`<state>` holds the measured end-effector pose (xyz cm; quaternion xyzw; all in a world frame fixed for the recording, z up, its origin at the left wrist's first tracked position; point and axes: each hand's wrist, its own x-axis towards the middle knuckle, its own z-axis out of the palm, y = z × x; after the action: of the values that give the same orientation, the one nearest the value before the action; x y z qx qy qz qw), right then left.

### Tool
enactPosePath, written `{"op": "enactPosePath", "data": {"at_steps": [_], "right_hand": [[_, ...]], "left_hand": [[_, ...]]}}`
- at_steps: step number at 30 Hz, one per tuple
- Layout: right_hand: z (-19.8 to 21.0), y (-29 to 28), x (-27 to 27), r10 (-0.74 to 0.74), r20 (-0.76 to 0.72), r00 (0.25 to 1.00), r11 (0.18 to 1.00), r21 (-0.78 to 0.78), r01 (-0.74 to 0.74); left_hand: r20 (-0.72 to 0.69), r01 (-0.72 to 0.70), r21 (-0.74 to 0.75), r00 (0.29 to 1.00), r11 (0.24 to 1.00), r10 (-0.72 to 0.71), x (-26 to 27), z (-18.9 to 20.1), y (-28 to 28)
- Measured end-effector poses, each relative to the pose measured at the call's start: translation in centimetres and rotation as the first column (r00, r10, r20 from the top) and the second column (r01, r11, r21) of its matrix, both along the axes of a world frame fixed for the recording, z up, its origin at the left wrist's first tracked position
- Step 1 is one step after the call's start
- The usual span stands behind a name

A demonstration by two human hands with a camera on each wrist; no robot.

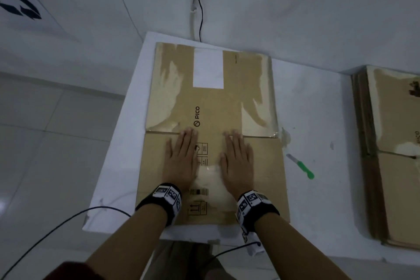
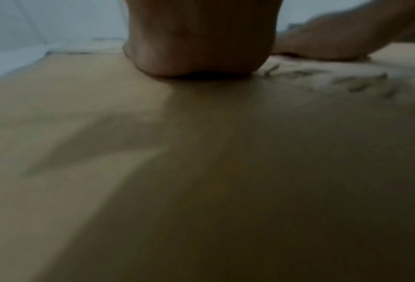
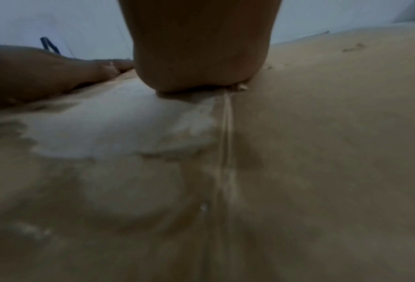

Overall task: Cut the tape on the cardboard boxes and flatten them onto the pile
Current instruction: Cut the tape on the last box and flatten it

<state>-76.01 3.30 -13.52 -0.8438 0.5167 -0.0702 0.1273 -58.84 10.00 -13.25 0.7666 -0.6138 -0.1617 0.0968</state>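
Observation:
A flattened brown cardboard box (image 1: 211,107) with a PICO logo and a white label lies on the white table (image 1: 318,107). My left hand (image 1: 181,157) and right hand (image 1: 238,159) press flat on its near half, palms down, fingers straight and pointing away from me, side by side. In the left wrist view the heel of my left hand (image 2: 201,47) sits on the cardboard (image 2: 201,171). The right wrist view shows my right hand (image 3: 199,53) on the cardboard (image 3: 322,152) beside a torn white patch (image 3: 119,129). A green-handled knife (image 1: 301,166) lies on the table to the right of the box.
A pile of flattened cardboard boxes (image 1: 391,154) sits at the table's right end. Clear tape remnants (image 1: 285,137) stick to the table near the box's right edge. A black cable (image 1: 200,2) runs down the back wall, and another cable (image 1: 56,227) trails over the floor at left.

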Motion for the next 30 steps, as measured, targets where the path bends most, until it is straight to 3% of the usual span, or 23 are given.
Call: {"op": "enactPosePath", "data": {"at_steps": [5,10,16,24,27,30], "right_hand": [[-0.2,0.0,0.2,-0.022,-0.029,0.999,1.000,0.007,0.022],[0.5,-0.1,-1.0,0.053,0.030,0.998,0.993,0.104,-0.056],[0.7,7.6,-4.9,0.092,0.037,0.995,0.988,0.120,-0.096],[0.6,9.0,-5.4,0.104,-0.038,0.994,0.990,0.099,-0.100],[1.0,9.1,-5.7,0.097,0.025,0.995,0.988,0.116,-0.099],[1.8,8.1,-4.9,0.029,0.148,0.989,0.990,0.129,-0.048]], "left_hand": [[0.016,-0.024,-0.032,1.000,0.999,0.025,-0.2,-0.4,-0.2],[-0.026,-0.002,-0.052,1.000,0.999,0.000,-0.1,-0.2,0.7],[-0.034,0.135,-0.072,0.990,0.988,-0.138,-4.1,-0.1,8.6],[-0.008,0.139,-0.030,0.990,0.990,-0.139,-4.3,-0.5,8.5],[-0.036,0.139,-0.013,0.990,0.990,-0.139,-4.0,-0.2,8.6],[-0.155,0.077,-0.057,0.984,0.995,-0.085,-3.2,0.6,7.5]]}}
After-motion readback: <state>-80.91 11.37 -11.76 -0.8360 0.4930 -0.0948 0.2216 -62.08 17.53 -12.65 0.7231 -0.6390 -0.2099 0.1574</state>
